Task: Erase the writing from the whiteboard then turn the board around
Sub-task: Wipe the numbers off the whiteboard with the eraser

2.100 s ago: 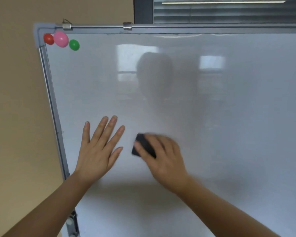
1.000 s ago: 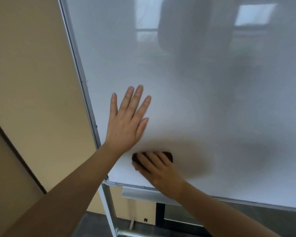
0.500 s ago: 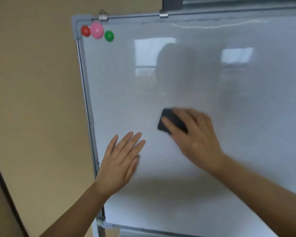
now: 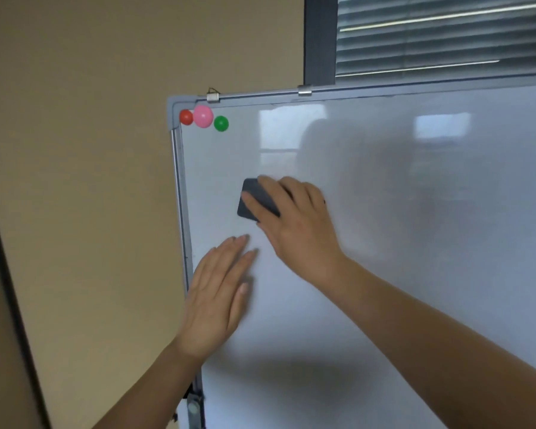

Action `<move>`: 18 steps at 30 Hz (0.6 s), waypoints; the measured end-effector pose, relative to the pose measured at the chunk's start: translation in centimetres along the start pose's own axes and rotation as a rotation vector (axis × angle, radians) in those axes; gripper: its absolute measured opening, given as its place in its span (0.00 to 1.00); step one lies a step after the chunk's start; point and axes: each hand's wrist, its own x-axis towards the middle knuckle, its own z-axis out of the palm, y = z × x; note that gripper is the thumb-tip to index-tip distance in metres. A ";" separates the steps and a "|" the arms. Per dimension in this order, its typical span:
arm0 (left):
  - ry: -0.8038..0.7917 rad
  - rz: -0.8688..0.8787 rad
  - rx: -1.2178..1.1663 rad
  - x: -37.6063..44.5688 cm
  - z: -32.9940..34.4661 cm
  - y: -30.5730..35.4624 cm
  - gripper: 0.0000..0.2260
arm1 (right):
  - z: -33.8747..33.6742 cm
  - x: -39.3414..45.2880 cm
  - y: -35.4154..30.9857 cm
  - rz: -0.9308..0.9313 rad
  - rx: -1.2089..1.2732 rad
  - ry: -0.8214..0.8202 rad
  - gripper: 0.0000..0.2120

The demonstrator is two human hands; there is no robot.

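Note:
A grey-framed whiteboard [image 4: 415, 274] fills the right side of the view, and I see no writing on its surface. My right hand [image 4: 297, 224] grips a dark eraser [image 4: 254, 199] and holds it against the board's upper left area. Just below it, my left hand [image 4: 220, 292] lies flat on the board with straight fingers, close to the left frame edge.
A red magnet [image 4: 186, 117], a pink magnet [image 4: 203, 116] and a green magnet [image 4: 221, 123] stick in the board's top left corner. Two metal clips [image 4: 304, 89] sit on the top frame. A beige wall [image 4: 75, 181] lies left; window blinds [image 4: 446, 35] hang above.
My right hand has carried the eraser from the board's bottom edge up toward the upper left. My left hand stays flat on the board. The view has tilted upward.

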 end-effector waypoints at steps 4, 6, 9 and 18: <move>0.011 0.006 0.048 0.1 -0.1 -0.6 0.19 | -0.2 -3.7 -1.5 -0.025 0.000 -0.050 0.24; 0.001 0.024 0.064 0.4 0.1 -0.7 0.20 | -0.4 -5.7 -2.4 -0.044 0.014 -0.074 0.21; -0.021 0.058 0.087 0.7 0.7 -0.4 0.21 | -1.0 -8.6 -3.7 -0.067 0.057 -0.107 0.16; -0.087 0.147 0.166 -0.9 3.0 1.6 0.20 | -1.2 -19.1 -8.1 -0.081 0.154 -0.253 0.16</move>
